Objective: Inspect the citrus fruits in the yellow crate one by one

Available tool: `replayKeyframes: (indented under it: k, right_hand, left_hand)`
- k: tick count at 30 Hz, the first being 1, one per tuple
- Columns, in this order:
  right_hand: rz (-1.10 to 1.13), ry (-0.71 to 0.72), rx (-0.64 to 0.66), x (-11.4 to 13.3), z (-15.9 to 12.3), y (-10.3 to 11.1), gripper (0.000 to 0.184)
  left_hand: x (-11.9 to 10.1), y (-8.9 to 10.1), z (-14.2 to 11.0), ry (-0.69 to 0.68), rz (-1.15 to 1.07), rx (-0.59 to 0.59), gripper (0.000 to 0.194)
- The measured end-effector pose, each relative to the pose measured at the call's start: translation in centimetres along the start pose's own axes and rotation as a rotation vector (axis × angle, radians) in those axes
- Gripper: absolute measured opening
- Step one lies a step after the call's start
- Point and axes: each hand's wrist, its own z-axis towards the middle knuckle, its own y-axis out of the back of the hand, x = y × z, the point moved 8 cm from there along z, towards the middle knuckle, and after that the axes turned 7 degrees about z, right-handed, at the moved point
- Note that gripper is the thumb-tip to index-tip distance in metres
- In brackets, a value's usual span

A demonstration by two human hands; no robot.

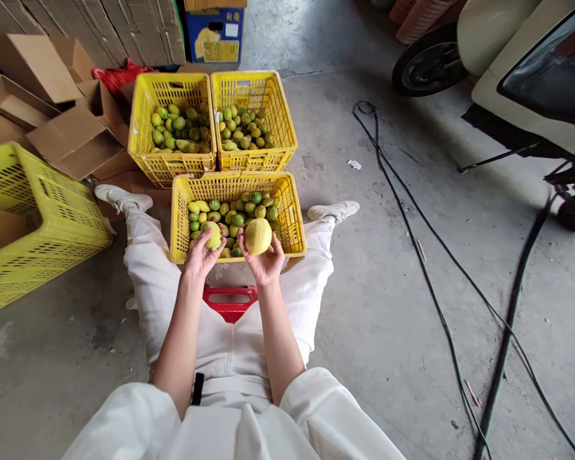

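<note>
My left hand [200, 257] is closed round a greenish-yellow lemon [213, 236]. In my right hand [265, 264] sits a larger-looking, paler yellow lemon [258, 236], resting on the fingers and hiding some of them. Both hands are side by side over the near edge of a yellow plastic crate [179, 191] between my legs. Inside that crate lie several green and yellow lemons [237, 220]. My hands and the held fruit cover part of its contents.
Two more yellow crates, left [141, 121] and right [287, 128], hold lemons behind. A larger yellow-green crate [62, 223] stands at left beside cardboard boxes [71, 140]. Black cables [424, 268] cross the floor near a parked vehicle [531, 70]. A red stool [230, 311] is under me.
</note>
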Motion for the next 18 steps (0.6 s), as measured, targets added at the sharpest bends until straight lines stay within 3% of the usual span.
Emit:
replayKeyframes:
  k: [3,5,9,15,18]
  right_hand:
    - [0.006,-0.041,-0.043,-0.5,0.3,1.2,0.031]
    - [-0.038,-0.094,-0.14,-1.2,0.6,2.5,0.026]
    - [-0.137,-0.119,-0.284,-1.7,1.1,3.6,0.017]
    - [-0.1,-0.031,-0.062,-0.5,0.8,0.2,0.028]
    - [-0.112,-0.016,-0.025,0.0,0.2,-0.9,0.031]
  left_hand:
    - [0.7,0.6,0.3,0.052,0.02,-0.018,0.019]
    - [1.3,1.1,0.5,0.101,0.029,-0.034,0.008]
    - [1.9,1.6,0.6,0.163,0.037,-0.093,0.031]
    - [-0.4,1.0,0.0,0.035,-0.019,-0.071,0.034]
    - [-1.3,0.6,-0.4,0.021,-0.093,-0.056,0.031]
